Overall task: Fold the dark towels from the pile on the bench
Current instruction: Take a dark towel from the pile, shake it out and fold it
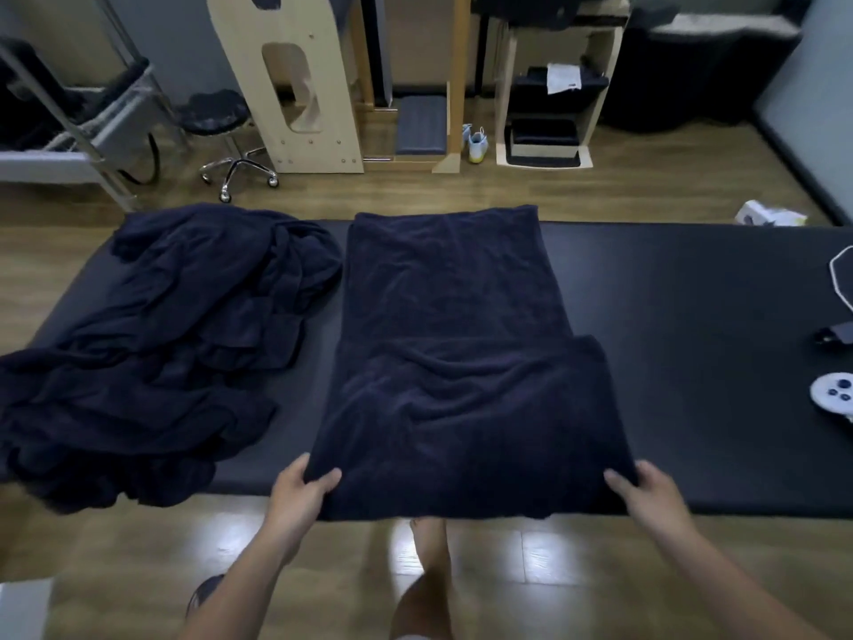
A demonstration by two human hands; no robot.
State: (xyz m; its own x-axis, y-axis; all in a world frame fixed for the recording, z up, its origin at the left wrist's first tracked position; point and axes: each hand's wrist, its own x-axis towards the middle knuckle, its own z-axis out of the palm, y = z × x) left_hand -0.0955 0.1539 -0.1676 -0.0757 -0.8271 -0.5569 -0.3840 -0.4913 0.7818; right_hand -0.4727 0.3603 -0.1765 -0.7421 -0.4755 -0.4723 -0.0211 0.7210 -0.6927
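Left grip (302, 489): clamped on towel's near left corner.
Right grip (646, 489): clamped on right corner.
Towel (457, 362): half-folded on desk (692, 316).
Pile (175, 344): left.

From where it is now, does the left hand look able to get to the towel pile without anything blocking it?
Probably yes. The left hand grips the spread towel at its near corner; the pile lies just left on the bench, nothing between. It would have to let go first.

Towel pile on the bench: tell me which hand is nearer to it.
Left. The left hand grips the spread towel's near left corner, just right of the towel pile. The right hand grips the opposite corner, farther away.
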